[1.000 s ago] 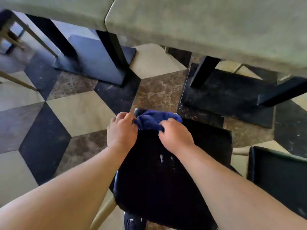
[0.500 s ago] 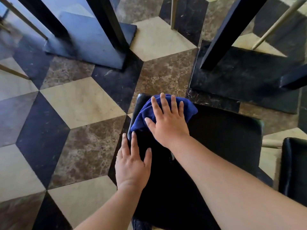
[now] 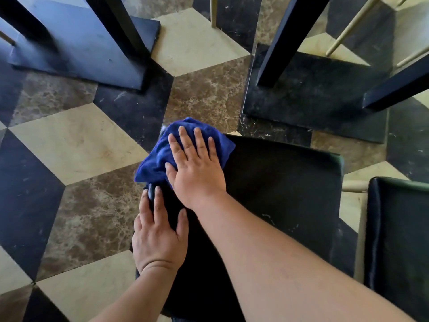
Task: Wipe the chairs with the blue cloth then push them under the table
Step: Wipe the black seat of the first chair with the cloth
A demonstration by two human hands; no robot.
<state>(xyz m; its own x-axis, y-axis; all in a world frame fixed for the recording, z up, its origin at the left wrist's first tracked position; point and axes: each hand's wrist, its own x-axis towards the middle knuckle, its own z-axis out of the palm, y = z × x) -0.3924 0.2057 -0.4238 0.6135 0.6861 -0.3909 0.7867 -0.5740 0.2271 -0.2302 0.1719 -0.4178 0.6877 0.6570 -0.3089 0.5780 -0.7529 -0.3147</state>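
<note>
Since half a second ago little has changed: my right hand (image 3: pixel 197 168) is still spread flat on the blue cloth (image 3: pixel 160 154) at the front left corner of the black chair seat (image 3: pixel 285 182), and my left hand (image 3: pixel 157 233) still lies flat along the seat's left edge just behind it. The cloth sits a touch further out over the corner than before, and my left fingertips now nearly reach its lower fold. A second ago both hands were bunching the cloth between them; now neither clenches anything.

The cloth is deep blue, soft and rumpled, folded into a thick pad that spills over the corner of the seat. My right fingers are splayed and pressing down on it, not gripping. My left fingers are straight and slightly parted, palm down on the bare seat, holding nothing.

The seat is dark and glossy, with a few pale scuffs near my right forearm. A second black chair (image 3: pixel 399 240) stands just beside it on the right, so I count two chairs, one cloth, two hands. Beyond the seat are two dark table bases (image 3: pixel 92 54) on the floor (image 3: pixel 76 140) of cream, brown and black tiles, with dark posts rising from them. Pale wooden legs (image 3: pixel 352 26) show at the top.
</note>
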